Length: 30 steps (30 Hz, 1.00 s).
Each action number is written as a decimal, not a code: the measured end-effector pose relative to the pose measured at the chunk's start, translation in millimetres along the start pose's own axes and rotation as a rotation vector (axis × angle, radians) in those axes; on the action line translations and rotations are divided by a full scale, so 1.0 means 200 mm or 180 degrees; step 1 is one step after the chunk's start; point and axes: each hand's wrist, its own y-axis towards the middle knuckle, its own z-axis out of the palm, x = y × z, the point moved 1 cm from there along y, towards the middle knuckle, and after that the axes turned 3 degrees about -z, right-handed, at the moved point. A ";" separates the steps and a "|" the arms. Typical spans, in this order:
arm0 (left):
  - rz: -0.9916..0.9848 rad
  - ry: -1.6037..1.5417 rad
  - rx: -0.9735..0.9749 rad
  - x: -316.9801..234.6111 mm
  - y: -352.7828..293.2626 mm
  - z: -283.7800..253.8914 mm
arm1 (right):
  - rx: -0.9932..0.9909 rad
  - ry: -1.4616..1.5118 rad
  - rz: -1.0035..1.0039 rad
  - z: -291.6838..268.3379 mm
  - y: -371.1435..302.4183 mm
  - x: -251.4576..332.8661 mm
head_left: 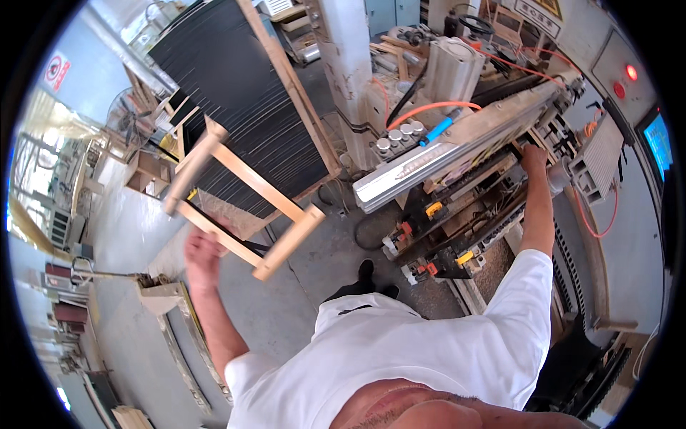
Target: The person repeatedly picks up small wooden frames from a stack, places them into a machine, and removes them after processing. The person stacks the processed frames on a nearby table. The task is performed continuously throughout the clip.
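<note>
My left hand [203,252], blurred by motion, grips the near rail of a light wooden frame [259,182] and holds it up off the floor at my left. The frame has two long rails joined to two thicker end pieces, and it hangs tilted; its far left end is smeared. At full reach, my right hand [534,159] is closed at the far end of a woodworking machine [464,204], beside its metal clamps and wooden strips. What its fingers hold is hidden.
A tall stack of black-edged panels [243,86] stands ahead, next to a white pillar [341,64]. The machine's long metal beam [414,171] slants across the right, with an orange hose [436,107] above. A control panel with a red light [631,72] is far right.
</note>
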 end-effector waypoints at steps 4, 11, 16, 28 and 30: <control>0.0869 -0.0325 -0.0244 -0.38 0.27 -0.27 | -0.0370 -0.0128 0.0030 0.00 0.02 0.00; 0.1129 -0.0866 -0.0221 -0.95 1.10 -0.56 | -0.1488 0.1223 -0.0754 -0.45 -0.57 0.37; 0.0891 -0.0921 -0.0179 -1.08 1.81 -0.52 | -0.1976 0.2673 -0.1086 -0.69 -1.34 0.71; 0.1187 0.0347 -0.0681 -1.05 1.87 -0.26 | -0.0645 0.3152 -0.0023 -0.16 -2.03 1.28; 0.1568 -0.0071 -0.0537 -0.96 1.74 -0.11 | -0.0620 0.3173 0.0244 -0.07 -2.14 1.28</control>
